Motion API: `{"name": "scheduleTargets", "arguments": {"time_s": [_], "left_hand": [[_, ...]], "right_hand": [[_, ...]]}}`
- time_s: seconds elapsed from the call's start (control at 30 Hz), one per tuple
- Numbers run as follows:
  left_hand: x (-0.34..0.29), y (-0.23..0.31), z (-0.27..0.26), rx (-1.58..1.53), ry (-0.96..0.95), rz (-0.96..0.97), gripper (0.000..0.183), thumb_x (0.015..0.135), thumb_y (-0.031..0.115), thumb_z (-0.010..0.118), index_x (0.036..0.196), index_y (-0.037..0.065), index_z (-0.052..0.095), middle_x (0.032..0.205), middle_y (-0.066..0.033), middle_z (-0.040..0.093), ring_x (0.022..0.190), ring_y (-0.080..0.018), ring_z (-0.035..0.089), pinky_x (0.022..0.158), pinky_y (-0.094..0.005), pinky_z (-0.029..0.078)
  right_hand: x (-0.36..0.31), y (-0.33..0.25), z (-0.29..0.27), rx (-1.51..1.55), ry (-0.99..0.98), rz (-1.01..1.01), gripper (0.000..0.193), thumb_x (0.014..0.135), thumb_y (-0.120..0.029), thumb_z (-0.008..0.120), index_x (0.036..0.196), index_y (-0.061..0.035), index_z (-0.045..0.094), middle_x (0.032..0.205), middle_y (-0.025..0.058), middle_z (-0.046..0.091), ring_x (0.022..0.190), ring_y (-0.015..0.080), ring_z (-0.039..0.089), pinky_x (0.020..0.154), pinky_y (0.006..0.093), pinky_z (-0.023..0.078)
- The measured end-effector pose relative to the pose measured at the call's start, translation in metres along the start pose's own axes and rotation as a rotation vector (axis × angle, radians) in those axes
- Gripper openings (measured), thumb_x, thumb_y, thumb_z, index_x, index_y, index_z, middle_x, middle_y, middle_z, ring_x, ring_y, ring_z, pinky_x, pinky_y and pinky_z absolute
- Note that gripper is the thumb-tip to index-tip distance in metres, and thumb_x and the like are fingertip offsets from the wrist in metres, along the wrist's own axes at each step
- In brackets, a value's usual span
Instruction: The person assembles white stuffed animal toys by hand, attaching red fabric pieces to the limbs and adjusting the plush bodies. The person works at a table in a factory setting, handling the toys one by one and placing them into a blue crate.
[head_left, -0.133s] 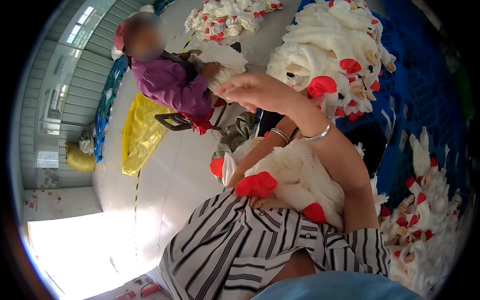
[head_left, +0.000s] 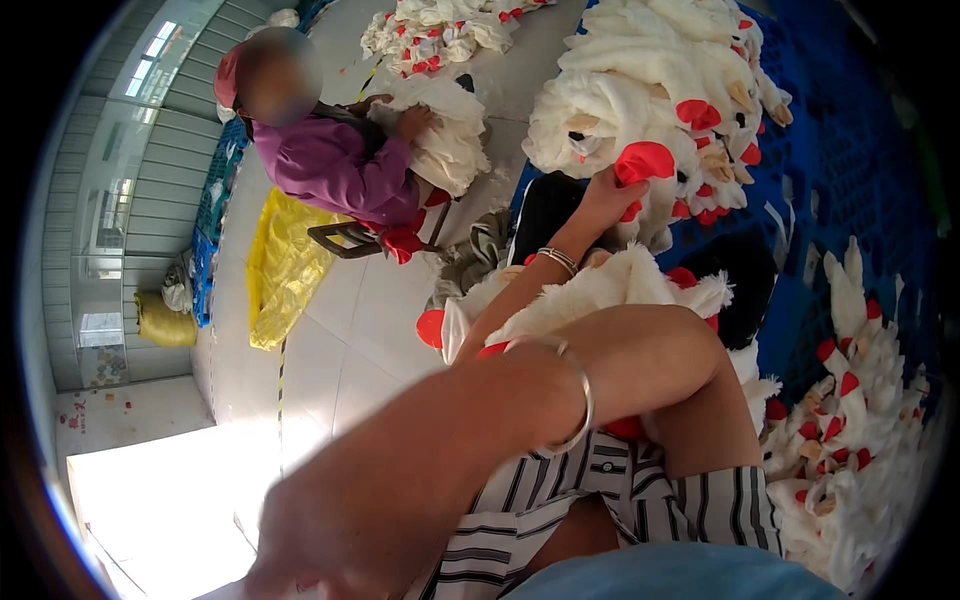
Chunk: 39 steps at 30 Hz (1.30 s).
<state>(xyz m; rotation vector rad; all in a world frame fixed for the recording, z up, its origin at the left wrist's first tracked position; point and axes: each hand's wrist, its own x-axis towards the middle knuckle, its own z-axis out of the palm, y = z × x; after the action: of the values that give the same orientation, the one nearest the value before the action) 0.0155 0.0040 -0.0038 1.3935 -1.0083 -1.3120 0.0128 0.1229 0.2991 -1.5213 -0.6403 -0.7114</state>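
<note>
Left hand (head_left: 604, 200) pinches red piece (head_left: 646, 163); right hand (head_left: 330, 525) blurred, cannot tell grip; likely holding step; next move calls for steady pinch.

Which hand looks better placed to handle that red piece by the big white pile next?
Probably the left hand: its fingers grip the red piece, by the white plush pile. The right hand is blurred at the picture's lower left, its arm crossing the body, well away from that piece.
</note>
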Motion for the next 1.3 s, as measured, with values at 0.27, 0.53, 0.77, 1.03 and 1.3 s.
{"name": "scheduleTargets", "arguments": {"time_s": [0.27,0.53,0.77,1.03,1.3], "left_hand": [[-0.018,0.004,-0.001,0.063,0.077,-0.044,0.03,0.081,0.023,0.073,0.096,-0.001,0.063,0.07,-0.0055,0.064,0.059,-0.0124,0.061,0.053,-0.0292,0.05],[-0.002,-0.016,0.011,0.069,0.03,0.073,0.032,0.081,0.024,0.073,0.097,-0.002,0.064,0.069,-0.0062,0.065,0.059,-0.0151,0.063,0.054,-0.0296,0.051],[0.028,-0.028,0.008,0.528,0.21,0.7,0.031,0.088,0.022,0.066,0.111,0.002,0.061,0.094,-0.0071,0.068,0.085,-0.0149,0.065,0.072,-0.031,0.052],[0.016,-0.028,-0.008,0.732,0.293,0.775,0.029,0.081,0.026,0.073,0.093,0.0,0.066,0.07,-0.0037,0.064,0.06,-0.0114,0.061,0.055,-0.0265,0.049],[-0.008,0.003,0.003,-0.049,0.004,-0.012,0.027,0.084,0.021,0.072,0.101,0.002,0.063,0.076,-0.0022,0.063,0.059,-0.009,0.058,0.053,-0.0246,0.046]], "right_hand": [[-0.051,0.022,-0.072,-0.545,-0.086,0.407,0.026,0.091,-0.017,0.056,0.108,-0.0004,0.068,0.087,0.0142,0.07,0.075,0.0218,0.066,0.069,0.0329,0.05],[-0.076,-0.071,-0.098,-1.208,0.341,0.267,0.022,0.094,-0.015,0.055,0.108,-0.0042,0.069,0.061,0.0082,0.056,0.049,0.0115,0.046,0.048,0.0302,0.038],[-0.16,0.062,-0.154,-0.98,0.165,0.975,0.017,0.087,-0.016,0.059,0.092,-0.0027,0.068,0.074,0.0125,0.064,0.063,0.0263,0.058,0.059,0.0375,0.047],[-0.109,0.016,-0.138,0.048,-0.196,0.723,0.042,0.096,-0.036,0.055,0.074,-0.0008,0.063,0.056,-0.006,0.036,0.05,0.0044,0.028,0.046,0.0222,0.026],[-0.131,-0.103,-0.155,0.01,0.067,0.036,0.046,0.105,-0.036,0.034,0.072,-0.0076,0.05,0.054,-0.0022,0.04,0.044,0.0076,0.027,0.048,0.0257,0.028]]}}
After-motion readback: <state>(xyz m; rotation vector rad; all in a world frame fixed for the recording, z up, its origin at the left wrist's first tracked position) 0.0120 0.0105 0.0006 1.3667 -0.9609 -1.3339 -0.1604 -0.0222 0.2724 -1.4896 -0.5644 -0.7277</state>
